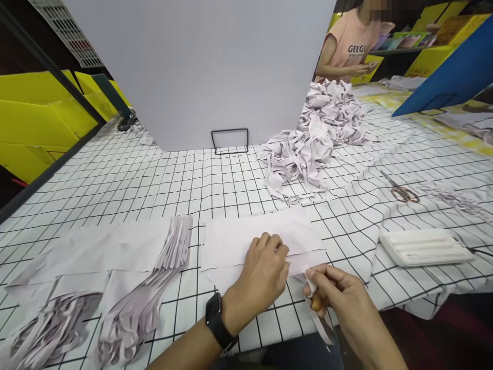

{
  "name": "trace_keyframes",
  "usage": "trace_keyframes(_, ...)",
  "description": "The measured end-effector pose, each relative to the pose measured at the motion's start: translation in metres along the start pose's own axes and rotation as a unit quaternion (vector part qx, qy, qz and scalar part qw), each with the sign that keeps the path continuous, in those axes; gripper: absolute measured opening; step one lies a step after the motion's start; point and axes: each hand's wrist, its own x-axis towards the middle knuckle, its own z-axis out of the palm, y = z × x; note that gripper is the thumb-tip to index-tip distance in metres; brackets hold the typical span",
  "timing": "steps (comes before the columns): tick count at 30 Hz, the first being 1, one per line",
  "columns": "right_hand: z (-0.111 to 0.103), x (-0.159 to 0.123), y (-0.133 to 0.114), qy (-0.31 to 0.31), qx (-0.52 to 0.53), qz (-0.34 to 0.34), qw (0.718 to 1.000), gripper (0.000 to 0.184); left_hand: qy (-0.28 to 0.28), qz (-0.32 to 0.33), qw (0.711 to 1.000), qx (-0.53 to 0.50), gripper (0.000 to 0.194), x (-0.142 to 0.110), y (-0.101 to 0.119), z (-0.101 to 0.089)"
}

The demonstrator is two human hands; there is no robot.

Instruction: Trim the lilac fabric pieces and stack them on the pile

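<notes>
While fabric [239, 236] lies under the left fingers [282, 252], right fingers [323, 274] pinch a strip [309, 283].

Left hand [265, 268]: back uppermost, fingers bent at the knuckles, left forearm [185, 345] entering from below. Right hand [341, 292]: thumb and index finger pinching, remaining fingers curled inward.

Middle sheet [234, 239]: cloth, smooth, matt. Heap [296, 154] is crumpled cloth. Box [423, 245] looks plastic, smooth. Scissors [394, 187] have metal blades. Watch [213, 310] has glossy face, matt band.
</notes>
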Motion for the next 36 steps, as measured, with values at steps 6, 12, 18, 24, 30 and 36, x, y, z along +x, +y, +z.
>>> trace_keyframes(6,0.007,0.021,0.002,0.0,0.012,0.024,1.0,0.037,0.017,-0.003,1.0,0.019,0.016,0.009,-0.008,0.012)
trace_keyframes(12,0.014,0.032,-0.004,0.016,0.008,0.028,0.999,0.037,0.065,0.008,0.997,-0.049,0.02,0.006,-0.012,0.015)
trace_keyframes(18,0.018,0.037,-0.01,0.025,0.036,0.033,0.998,0.034,0.087,0.04,0.994,-0.047,0.022,0.006,-0.012,0.019)
trace_keyframes(24,0.019,0.038,-0.017,0.009,0.049,0.05,0.997,0.038,0.094,0.056,0.994,-0.019,0.026,0.007,-0.01,0.021)
trace_keyframes(30,0.015,0.039,-0.013,0.001,0.046,0.048,0.998,0.036,0.087,0.066,0.994,-0.005,0.024,0.008,-0.009,0.019)
trace_keyframes(36,0.015,0.038,-0.011,-0.026,0.026,0.042,0.998,0.036,0.095,0.09,0.991,0.033,0.025,0.008,-0.007,0.017)
